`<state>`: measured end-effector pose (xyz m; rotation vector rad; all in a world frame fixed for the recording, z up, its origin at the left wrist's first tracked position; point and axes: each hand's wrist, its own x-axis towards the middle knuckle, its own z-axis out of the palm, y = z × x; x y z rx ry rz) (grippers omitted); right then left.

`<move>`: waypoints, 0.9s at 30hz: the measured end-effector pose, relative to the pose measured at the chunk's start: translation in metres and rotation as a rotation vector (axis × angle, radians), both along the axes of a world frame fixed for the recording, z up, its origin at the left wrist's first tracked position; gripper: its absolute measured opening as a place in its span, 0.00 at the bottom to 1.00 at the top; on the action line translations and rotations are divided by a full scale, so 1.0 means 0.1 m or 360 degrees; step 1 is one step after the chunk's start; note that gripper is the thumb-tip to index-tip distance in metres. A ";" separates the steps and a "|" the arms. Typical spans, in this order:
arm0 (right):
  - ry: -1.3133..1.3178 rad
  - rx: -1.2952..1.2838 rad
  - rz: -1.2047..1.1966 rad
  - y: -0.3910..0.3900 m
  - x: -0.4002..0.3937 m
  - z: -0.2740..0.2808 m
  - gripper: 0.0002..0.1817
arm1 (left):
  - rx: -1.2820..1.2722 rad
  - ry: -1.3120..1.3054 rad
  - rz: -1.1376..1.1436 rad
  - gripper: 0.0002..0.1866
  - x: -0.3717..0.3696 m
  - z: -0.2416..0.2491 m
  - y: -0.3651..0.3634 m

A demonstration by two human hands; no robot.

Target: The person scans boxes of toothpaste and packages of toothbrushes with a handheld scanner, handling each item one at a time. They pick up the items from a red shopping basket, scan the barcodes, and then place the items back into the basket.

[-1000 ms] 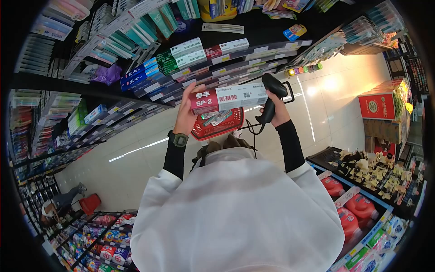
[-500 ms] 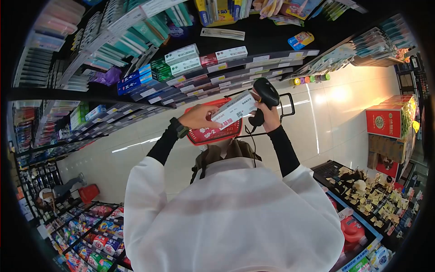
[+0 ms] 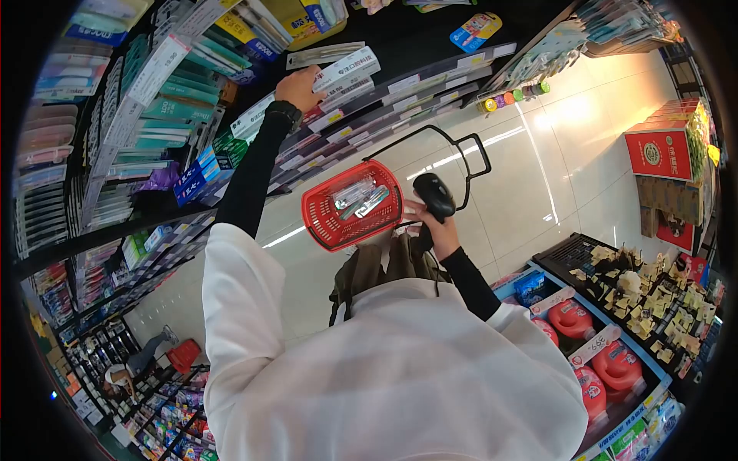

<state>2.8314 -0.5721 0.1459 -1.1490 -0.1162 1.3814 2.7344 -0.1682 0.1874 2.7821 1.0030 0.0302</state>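
Observation:
My left hand (image 3: 300,89) reaches up to the shelf, its fingers closed around the near end of a white toothpaste box (image 3: 347,69). The box lies on top of another white box (image 3: 347,95) at the shelf edge. Further left is one more white box (image 3: 252,119) with a green one. My right hand (image 3: 441,235) grips a black handheld barcode scanner (image 3: 435,197) by its handle, low in front of my body; a cord hangs from it. Between my hands and below the shelf stands a red shopping basket (image 3: 314,210) with several packaged toothbrushes (image 3: 355,198) in it.
Toothbrush packs (image 3: 181,107) hang on the left. Blue boxes (image 3: 198,178) sit on the shelf. The basket's black handle (image 3: 461,165) sticks out to the right. Red detergent bottles (image 3: 615,369) stand behind on the right. A person (image 3: 138,369) crouches far left near a red basket (image 3: 183,355).
My left hand has carried the white box from above the basket up to the shelf. My right hand with the scanner has dropped slightly, and the basket's contents now show.

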 end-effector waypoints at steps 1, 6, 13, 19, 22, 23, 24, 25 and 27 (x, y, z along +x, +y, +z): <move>0.0038 -0.0040 0.0027 -0.03 0.00 0.02 0.26 | 0.0004 -0.0002 -0.0005 0.24 0.04 -0.03 0.04; 0.0029 -0.0067 0.0015 -0.03 0.05 0.08 0.21 | 0.0004 0.0127 0.0038 0.24 0.10 -0.17 0.04; -0.0026 0.0007 0.0016 0.01 0.11 0.04 0.25 | -0.0030 0.0125 0.0075 0.24 -0.04 -0.40 0.02; 0.0000 -0.0020 0.0021 0.01 0.06 0.06 0.22 | -0.0045 0.0094 0.0107 0.27 -0.10 -0.46 0.06; 0.0004 -0.0042 0.0036 -0.02 0.02 0.04 0.18 | -0.0039 0.0055 0.0122 0.26 -0.09 -0.46 0.03; -0.0005 -0.0045 0.0060 -0.03 0.00 0.04 0.18 | -0.0029 0.0017 0.0128 0.25 -0.10 -0.46 0.02; -0.0006 -0.0048 0.0064 -0.02 -0.01 0.04 0.18 | -0.0032 0.0016 0.0132 0.25 -0.10 -0.46 0.03; -0.0008 -0.0054 0.0067 -0.03 -0.02 0.04 0.17 | -0.0029 0.0045 0.0120 0.26 -0.11 -0.47 0.04; -0.0014 -0.0065 0.0074 -0.03 -0.04 0.05 0.17 | -0.0031 0.0071 0.0110 0.27 -0.12 -0.50 0.05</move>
